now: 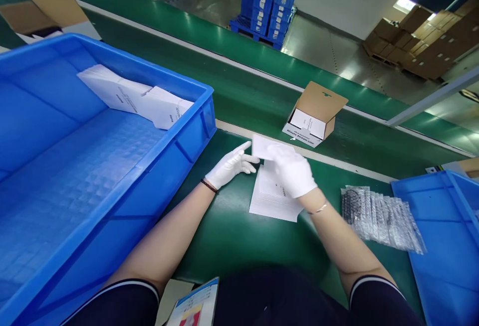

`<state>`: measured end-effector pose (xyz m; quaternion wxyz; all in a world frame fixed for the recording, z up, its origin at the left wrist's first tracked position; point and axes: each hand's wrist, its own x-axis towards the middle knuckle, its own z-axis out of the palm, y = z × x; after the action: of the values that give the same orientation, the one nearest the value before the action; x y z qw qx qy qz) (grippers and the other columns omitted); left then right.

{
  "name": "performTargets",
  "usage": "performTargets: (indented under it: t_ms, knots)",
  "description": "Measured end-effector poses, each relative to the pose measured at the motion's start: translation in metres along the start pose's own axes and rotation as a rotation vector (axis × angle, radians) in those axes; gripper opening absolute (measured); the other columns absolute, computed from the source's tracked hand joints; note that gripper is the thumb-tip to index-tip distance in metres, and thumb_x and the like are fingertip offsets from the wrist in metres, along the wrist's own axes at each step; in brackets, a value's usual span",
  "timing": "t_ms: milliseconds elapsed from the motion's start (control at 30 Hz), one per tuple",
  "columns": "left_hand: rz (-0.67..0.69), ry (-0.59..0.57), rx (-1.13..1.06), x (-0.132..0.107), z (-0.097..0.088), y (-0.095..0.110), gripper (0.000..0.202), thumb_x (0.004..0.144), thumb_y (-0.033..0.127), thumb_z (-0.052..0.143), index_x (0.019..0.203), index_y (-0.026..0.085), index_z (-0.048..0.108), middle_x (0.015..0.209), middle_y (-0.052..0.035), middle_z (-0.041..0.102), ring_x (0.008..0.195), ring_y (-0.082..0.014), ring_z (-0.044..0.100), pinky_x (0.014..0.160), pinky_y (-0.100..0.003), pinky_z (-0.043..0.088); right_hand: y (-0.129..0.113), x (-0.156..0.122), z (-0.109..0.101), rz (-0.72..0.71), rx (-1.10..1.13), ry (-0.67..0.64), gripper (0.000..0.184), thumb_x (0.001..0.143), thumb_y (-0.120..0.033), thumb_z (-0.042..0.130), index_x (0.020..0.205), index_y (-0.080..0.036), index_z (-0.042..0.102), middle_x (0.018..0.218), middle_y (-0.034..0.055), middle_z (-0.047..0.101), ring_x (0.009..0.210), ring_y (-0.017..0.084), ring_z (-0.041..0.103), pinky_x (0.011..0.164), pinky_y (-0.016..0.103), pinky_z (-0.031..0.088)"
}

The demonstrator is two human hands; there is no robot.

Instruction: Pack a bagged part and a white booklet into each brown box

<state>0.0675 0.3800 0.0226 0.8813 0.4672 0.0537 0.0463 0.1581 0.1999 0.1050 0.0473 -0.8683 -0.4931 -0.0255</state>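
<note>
Leaflet (262, 147), pinched by fingers of the right hand (294, 169) above the stack (272, 201), left hand (232, 166) open-fingered at its edge, may slip through smooth gloves.

Bench (232, 236), left edge: tall blue crate (93, 176) walls it off. Right edge: second blue bin (445, 236), with bubble-wrap bags (381, 216) just beside it. Middle: paper stack (275, 201) lies flat and low. Bare green lane between crate and stack, open to near edge. Far edge: open carton (314, 116) on conveyor (239, 91), bare belt either side.
</note>
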Motion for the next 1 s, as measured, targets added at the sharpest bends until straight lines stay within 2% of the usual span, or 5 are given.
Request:
performTargets:
  t_ms: [200,367,500,700,1000]
  knots:
    - [0.096,0.234,0.034,-0.004,0.013,0.004,0.062,0.062,0.022,0.087,0.119,0.013,0.066,0.137,-0.0146,0.058,0.125,-0.0317,0.056,0.099,-0.037,0.053,-0.025,-0.011,-0.003,-0.247,-0.007,0.128,0.028,0.098,-0.023,0.059,0.125,-0.016,0.060,0.138,0.0138,0.052,0.129,0.031,0.043,0.110,0.047,0.035]
    - [0.169,0.352,-0.051,0.007,0.012,0.007,0.060,0.071,0.011,0.075,0.128,0.024,0.062,0.146,-0.0059,0.051,0.140,-0.0300,0.041,0.114,-0.047,0.042,0.052,-0.095,-0.034,0.432,-0.017,0.163,0.022,0.100,-0.035,0.056,0.111,-0.021,0.069,0.138,0.0070,0.054,0.118,0.029,0.054,0.098,0.043,0.047]
    - [0.161,0.381,-0.060,0.011,0.014,0.006,0.055,0.075,0.008,0.070,0.127,0.024,0.063,0.145,-0.0048,0.053,0.140,-0.0288,0.041,0.118,-0.046,0.038,0.106,-0.169,-0.031,0.968,-0.251,-0.013,0.033,0.093,-0.043,0.066,0.109,-0.014,0.070,0.144,0.0183,0.045,0.120,0.037,0.051,0.092,0.048,0.049]
    - [0.160,0.357,-0.044,0.008,0.012,0.006,0.057,0.077,0.008,0.068,0.131,0.027,0.061,0.147,-0.0024,0.051,0.140,-0.0279,0.040,0.117,-0.044,0.039,0.113,-0.197,0.002,0.836,-0.439,0.035,0.028,0.076,-0.032,0.079,0.088,-0.010,0.066,0.146,0.0255,0.036,0.137,0.043,0.025,0.107,0.055,0.033]
    - [0.213,0.391,-0.053,0.006,0.013,0.009,0.051,0.080,0.012,0.067,0.129,0.025,0.061,0.148,-0.0050,0.049,0.139,-0.0280,0.042,0.111,-0.041,0.047,0.121,-0.162,0.005,1.023,0.790,0.395,0.037,0.071,-0.053,0.068,0.079,-0.024,0.047,0.080,0.0035,0.062,0.081,0.030,0.062,0.077,0.047,0.053]
